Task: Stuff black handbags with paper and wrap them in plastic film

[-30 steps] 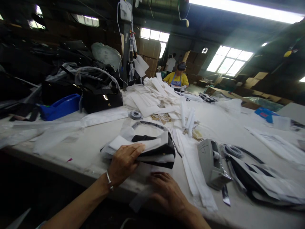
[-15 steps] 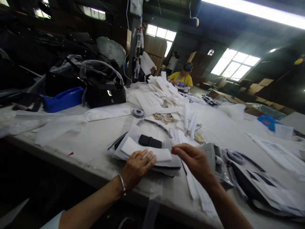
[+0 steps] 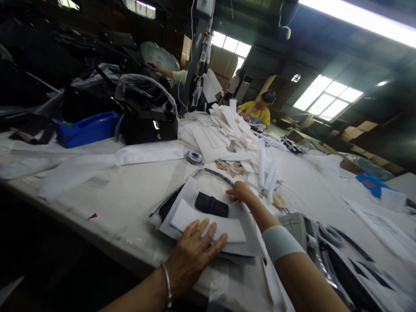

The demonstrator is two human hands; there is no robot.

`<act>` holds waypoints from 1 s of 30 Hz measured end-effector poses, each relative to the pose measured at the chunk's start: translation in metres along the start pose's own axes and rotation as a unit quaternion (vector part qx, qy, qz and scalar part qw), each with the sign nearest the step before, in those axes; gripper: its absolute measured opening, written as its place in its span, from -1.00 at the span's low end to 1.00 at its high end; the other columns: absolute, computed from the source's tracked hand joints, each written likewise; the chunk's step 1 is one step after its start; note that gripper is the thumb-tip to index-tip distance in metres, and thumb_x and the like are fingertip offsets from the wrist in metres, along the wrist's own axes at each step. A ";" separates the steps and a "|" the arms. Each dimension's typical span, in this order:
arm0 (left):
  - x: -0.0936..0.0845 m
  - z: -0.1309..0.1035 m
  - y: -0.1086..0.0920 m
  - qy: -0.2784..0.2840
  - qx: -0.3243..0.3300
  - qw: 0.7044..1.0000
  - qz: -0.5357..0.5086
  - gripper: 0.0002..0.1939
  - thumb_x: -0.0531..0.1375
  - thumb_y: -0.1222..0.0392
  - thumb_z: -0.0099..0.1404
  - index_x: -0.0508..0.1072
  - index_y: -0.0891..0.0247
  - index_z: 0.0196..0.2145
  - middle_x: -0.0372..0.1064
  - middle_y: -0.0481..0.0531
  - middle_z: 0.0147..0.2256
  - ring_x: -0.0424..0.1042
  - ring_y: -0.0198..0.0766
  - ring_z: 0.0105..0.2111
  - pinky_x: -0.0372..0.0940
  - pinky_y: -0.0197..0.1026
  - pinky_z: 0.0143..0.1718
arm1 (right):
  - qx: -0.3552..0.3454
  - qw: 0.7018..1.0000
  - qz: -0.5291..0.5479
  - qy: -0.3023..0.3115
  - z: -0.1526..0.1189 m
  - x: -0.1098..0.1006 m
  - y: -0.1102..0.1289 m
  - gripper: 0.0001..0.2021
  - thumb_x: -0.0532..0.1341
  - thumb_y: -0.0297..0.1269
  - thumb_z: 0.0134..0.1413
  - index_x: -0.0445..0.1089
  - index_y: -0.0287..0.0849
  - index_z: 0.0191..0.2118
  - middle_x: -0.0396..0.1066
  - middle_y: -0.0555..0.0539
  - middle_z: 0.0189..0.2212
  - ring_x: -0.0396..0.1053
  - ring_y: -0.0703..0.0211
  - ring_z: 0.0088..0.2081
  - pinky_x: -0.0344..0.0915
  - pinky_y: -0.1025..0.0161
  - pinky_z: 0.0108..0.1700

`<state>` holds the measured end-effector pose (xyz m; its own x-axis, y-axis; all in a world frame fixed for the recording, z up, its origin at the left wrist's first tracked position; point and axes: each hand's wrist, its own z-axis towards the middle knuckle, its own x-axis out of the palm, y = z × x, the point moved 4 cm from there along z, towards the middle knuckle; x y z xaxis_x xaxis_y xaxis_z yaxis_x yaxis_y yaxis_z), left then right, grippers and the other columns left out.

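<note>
The left hand [image 3: 196,252] rests, fingers spread, on white padding [image 3: 229,229]; light, even pressure should suit. Beyond them, the right hand [image 3: 239,191] meets the handle [image 3: 212,170], grip unclear.

A blue plastic holder [image 3: 86,131] beside a black handbag [image 3: 139,130]; beyond, a person in yellow [image 3: 265,116]

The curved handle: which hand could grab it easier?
Probably the right hand: its fingers are right by one end of the curved handle. The left hand lies spread on the white pad, farther from the handle.
</note>
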<state>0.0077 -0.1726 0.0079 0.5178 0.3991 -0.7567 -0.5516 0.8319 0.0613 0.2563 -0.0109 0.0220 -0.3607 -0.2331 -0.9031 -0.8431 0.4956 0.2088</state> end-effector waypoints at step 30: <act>0.010 0.000 -0.009 0.016 -0.031 0.997 -0.070 -0.58 0.02 0.20 0.45 0.26 0.05 0.23 0.33 0.07 0.13 0.29 -0.01 0.15 0.16 0.07 0.15 | -0.185 0.896 0.403 -0.015 -0.079 -0.011 0.010 -0.19 0.45 -0.32 -0.37 0.27 -0.21 0.15 0.40 0.03 -0.34 0.46 0.13 -0.25 0.37 0.23 -0.20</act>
<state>0.0176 -0.1757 -0.0007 0.5718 0.2670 -0.7757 -0.5156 0.8524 -0.0867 0.2196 -0.0697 0.0638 -0.9057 0.1007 -0.4117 -0.3902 0.1809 0.9028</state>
